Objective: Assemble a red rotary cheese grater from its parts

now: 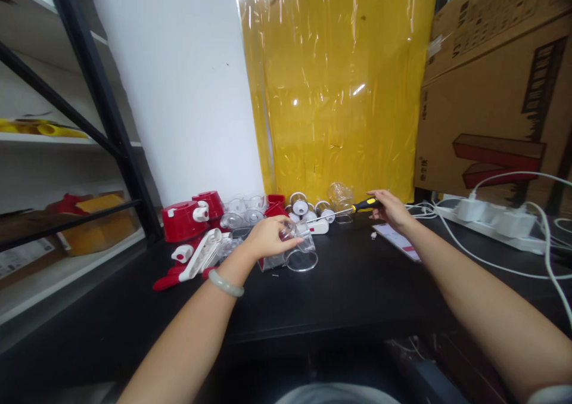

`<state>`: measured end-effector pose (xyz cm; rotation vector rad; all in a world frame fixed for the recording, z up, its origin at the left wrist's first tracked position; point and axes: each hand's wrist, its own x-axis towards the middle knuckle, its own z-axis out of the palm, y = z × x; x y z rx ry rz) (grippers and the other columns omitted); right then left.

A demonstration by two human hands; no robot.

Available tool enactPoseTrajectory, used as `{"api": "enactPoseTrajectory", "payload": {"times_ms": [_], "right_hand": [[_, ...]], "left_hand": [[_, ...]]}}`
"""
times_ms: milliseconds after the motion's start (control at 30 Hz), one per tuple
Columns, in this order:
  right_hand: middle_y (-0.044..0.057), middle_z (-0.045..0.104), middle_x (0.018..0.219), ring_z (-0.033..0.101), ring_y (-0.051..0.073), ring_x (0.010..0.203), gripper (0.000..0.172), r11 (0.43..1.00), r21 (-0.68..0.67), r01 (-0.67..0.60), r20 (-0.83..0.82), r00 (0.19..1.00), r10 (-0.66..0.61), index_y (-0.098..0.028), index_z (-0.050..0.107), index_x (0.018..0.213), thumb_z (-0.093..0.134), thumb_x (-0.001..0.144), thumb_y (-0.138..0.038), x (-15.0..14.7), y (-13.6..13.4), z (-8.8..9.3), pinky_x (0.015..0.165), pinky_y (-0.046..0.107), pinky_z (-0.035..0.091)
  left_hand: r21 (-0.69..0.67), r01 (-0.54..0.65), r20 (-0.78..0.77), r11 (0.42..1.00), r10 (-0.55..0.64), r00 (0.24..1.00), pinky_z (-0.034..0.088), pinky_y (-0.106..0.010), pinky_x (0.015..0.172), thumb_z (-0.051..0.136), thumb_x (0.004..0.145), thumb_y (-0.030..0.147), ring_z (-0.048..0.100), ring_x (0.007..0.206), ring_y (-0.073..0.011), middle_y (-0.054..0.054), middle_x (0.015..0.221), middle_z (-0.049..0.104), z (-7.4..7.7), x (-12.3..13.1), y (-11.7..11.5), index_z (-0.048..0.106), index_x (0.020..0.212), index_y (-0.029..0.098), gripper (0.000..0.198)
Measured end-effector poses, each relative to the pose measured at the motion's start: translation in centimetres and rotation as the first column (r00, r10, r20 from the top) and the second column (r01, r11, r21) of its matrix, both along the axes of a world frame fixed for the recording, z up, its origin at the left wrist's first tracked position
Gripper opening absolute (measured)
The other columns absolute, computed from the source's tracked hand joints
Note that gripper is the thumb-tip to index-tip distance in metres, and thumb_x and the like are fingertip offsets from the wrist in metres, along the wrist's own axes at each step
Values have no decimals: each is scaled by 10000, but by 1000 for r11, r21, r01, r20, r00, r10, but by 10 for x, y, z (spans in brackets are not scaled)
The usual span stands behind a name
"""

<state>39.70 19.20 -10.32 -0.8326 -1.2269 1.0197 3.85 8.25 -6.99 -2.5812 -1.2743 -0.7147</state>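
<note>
My left hand (pixel 271 236), a pale bangle on its wrist, is closed around a clear plastic part (pixel 305 241) above the black table. My right hand (pixel 390 209) grips the yellow-and-black handle of a screwdriver (pixel 365 204). Its long shaft points left, and the tip reaches the clear part by my left fingers; whether it touches a screw is too small to tell. A clear round container (pixel 302 260) rests on the table just under the held part. Behind my left hand are several metal-and-white cylinders (pixel 299 204) and a red container (pixel 276 206).
Red housings (pixel 182 221), red-and-white handles (pixel 196 259) and clear cups (pixel 243 211) crowd the left back. At right lie a phone-like flat device (pixel 397 241) and a white power strip (pixel 496 228) with trailing cables. A large cardboard box (pixel 491 94) stands behind them.
</note>
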Motion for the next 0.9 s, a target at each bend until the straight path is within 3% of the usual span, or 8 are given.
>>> {"api": "enactPoseTrajectory", "payload": {"times_ms": [133,267,400,567,900], "right_hand": [[-80,409,403,401,110,327,304,998,29,49,70,996,-50,-202,623,983,541,924,-489,-2,0,-1,488,280,516],[12,599,553,591,164,464,284,996,-85,13,-3,1000,-13,-198,608,1025,450,936,-417,-3,1,0,523,300,544],[35,661,717,665,178,575,247,999,-45,-20,-49,999,18,-204,614,1041,507,839,-298,0,3,0,550,307,565],[14,624,678,622,153,523,252,998,-57,-2,-26,1000,0,-206,615,1029,528,793,-227,1,5,-1,531,292,562],[-24,573,688,537,110,485,194,999,12,33,6,999,-33,-228,594,1004,573,838,-325,0,5,0,547,302,567]], "left_hand": [[-8,5,6,1000,-5,1000,539,-376,866,633,850,587,704,978,-251,-91,1173,725,0,0,0,693,645,186,454],[-12,1,13,1000,-1,1000,538,-380,880,636,846,587,705,991,-256,-92,1179,723,0,0,0,699,648,188,451],[-5,-3,5,1000,3,1000,538,-370,869,633,847,584,706,978,-246,-94,1172,726,0,0,0,688,628,189,455],[0,-8,4,1000,8,1000,539,-364,866,630,843,593,705,976,-244,-92,1172,729,0,0,-1,683,630,188,461],[-7,3,5,1000,-3,1000,540,-370,869,631,844,592,710,968,-248,-87,1173,730,1,1,-1,696,644,192,452]]}}
